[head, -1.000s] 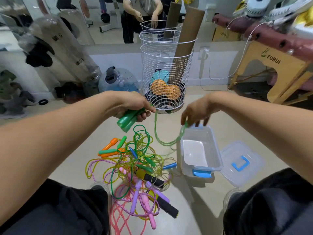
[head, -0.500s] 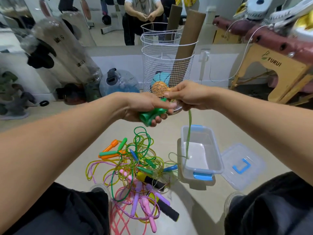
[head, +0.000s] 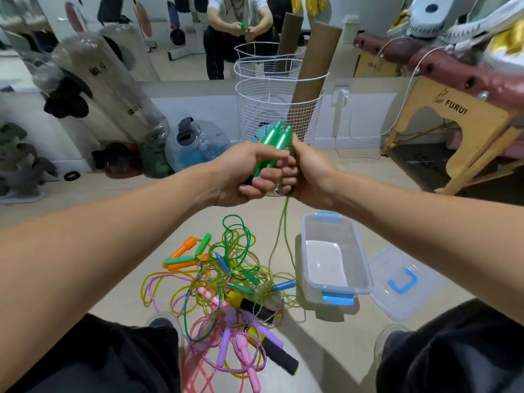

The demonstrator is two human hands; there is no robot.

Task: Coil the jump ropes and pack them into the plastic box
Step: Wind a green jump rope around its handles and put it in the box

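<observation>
Left hand [head: 243, 173] gripping the two green handles [head: 273, 146] side by side, fingers curled round their lower part. Right hand [head: 307, 173] pressing against them from the other side, fingers wrapped over the same bundle. Handles pointing up and away, long axis tilting slightly rightward, rounded tips standing clear above both fists. Glossy, smooth, bright green plastic. Thin green cord [head: 283, 231] hanging down from beneath the hands as two strands, trailing toward the floor between the pile and the box. Tangled jump ropes [head: 226, 285] lying on the floor below, in orange, green, blue, pink, purple and black-yellow. Clear plastic box [head: 365, 279] with blue latches sitting just right of the pile, open. Lid [head: 402, 290] lying flat beside it.
</observation>
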